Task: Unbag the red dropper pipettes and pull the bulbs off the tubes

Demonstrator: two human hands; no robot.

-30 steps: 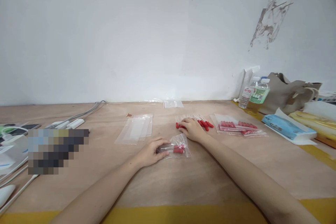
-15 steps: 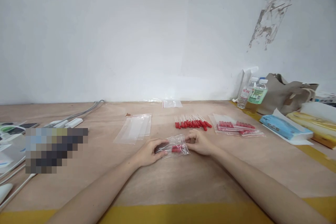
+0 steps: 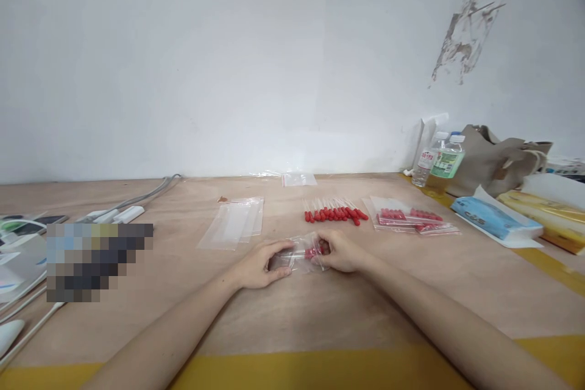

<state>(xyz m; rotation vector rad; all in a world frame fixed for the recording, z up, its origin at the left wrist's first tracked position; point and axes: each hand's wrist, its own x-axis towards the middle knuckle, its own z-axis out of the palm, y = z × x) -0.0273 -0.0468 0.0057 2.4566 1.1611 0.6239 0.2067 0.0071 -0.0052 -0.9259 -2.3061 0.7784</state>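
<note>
A clear plastic bag lies on the table between my hands, with several red-tipped sticks inside, their red ends to the right. My left hand holds the bag's left end between thumb and fingers. Fingers of my right hand are closed on the right end, over the red tips, and partly hide them. Just beyond, a row of loose red-tipped sticks lies with pale stems pointing away. Flat, clear bags are fanned out to the left. Filled bags are stacked to the right.
Two bottles, a grey-brown bag, a blue tissue pack and a yellow pack stand at the right. Cables, white adapters and a blurred patch are at the left. Another small bag lies by the wall.
My right hand has moved left onto the red ends and closed over that end of the bag. The sticks inside have shifted slightly right. My left hand has hardly moved.
</note>
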